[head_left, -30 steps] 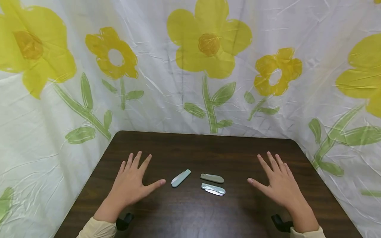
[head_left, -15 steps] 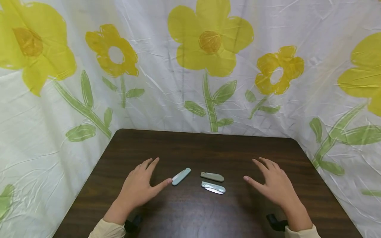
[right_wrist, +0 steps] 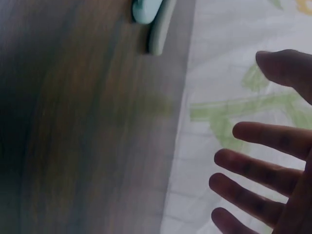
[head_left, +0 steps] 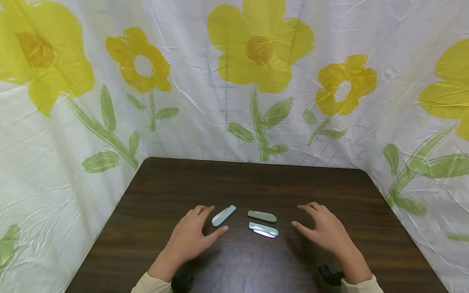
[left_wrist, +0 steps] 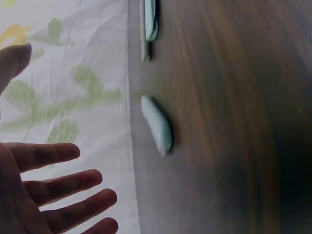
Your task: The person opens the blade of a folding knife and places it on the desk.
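Three folding knives lie on the dark table. A light blue folding knife [head_left: 224,216] rests aslant on the left; it shows in the left wrist view too [left_wrist: 157,124]. To its right are an olive-green folding knife [head_left: 262,216] and, nearer to me, a second light blue folding knife [head_left: 264,228] with a strip of bright blade along its near edge. My left hand [head_left: 191,236] is close to the left knife, thumb and fingers spread apart, holding nothing. My right hand [head_left: 327,232] hovers to the right of the other two knives, its fingers loosely spread and also holding nothing.
The dark wooden tabletop [head_left: 234,183] has rounded far corners. A white curtain [head_left: 198,134] printed with yellow flowers hangs behind it and along both sides. Black straps or mounts [head_left: 329,276] sit under the wrists.
Both hands have moved inward toward the knives and a little nearer to me, the left one more. Their fingers are less widely spread than before. The knives have stayed in place.
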Tool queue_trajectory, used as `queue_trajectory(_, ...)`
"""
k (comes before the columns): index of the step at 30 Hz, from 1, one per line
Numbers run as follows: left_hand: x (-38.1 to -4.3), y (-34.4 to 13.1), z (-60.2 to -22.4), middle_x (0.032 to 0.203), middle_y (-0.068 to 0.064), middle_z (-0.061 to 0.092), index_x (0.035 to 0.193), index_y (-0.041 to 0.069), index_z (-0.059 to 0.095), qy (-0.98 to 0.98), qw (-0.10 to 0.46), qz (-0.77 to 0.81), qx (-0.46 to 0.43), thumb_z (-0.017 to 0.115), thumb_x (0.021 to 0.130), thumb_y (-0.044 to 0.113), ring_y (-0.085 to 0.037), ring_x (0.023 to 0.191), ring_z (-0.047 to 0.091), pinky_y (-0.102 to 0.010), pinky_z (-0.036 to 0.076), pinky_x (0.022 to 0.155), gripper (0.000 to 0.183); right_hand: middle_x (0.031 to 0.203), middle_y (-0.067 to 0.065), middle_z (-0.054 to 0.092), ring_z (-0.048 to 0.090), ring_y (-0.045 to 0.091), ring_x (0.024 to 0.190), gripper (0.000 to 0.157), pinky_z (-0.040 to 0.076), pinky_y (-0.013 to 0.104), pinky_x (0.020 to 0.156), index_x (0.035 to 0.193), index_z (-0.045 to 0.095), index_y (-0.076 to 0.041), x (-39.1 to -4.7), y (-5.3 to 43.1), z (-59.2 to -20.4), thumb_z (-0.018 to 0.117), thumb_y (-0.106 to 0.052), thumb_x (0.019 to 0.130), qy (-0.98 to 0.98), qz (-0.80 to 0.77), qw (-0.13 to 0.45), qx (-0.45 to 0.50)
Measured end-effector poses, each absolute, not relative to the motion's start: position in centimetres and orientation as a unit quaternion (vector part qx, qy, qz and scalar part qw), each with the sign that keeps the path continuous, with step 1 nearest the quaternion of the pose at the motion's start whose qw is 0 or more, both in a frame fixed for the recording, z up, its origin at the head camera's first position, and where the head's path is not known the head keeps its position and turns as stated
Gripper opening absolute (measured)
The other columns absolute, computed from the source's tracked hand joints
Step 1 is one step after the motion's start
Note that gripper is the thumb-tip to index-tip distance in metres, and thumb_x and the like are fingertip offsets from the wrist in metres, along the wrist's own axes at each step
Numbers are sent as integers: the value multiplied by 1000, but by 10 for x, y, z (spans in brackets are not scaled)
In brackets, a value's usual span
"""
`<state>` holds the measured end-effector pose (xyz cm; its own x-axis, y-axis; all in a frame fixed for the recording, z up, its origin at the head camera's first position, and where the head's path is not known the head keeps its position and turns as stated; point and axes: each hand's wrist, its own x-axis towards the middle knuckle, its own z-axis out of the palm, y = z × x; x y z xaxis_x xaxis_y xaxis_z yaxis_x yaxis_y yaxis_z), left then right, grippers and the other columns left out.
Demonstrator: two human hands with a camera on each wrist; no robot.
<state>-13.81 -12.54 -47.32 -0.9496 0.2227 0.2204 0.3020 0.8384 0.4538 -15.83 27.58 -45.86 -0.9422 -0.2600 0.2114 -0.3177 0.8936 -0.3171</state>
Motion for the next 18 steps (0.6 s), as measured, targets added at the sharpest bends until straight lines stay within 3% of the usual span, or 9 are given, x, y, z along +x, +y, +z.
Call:
queue_trajectory(6,-135,-107,-481,128,-3,67,143,12,66,-942,68,-284,-164,62,95,74,-19,107,62,-44,56,88,78,121,4,71,67,30,115,45,58,55,90,129,74,-13,-159,265,-462,77,-44,97,-967,193,52,160)
queue_trajectory(14,-134,-81,-491,126,-5,69,133,6,71,-929,77,-309,-190,73,98,53,-23,113,66,-46,59,92,59,112,-1,72,68,19,104,29,58,43,84,119,76,-12,-164,251,-470,79,-31,97,-957,214,29,196)
queue_trajectory(18,-132,-67,-497,113,-5,71,123,5,73,-916,71,-345,-191,76,97,44,-18,99,67,-37,57,84,48,110,-5,71,68,16,102,23,59,41,85,116,76,-13,-167,241,-477,80,-25,96,-948,226,13,223)
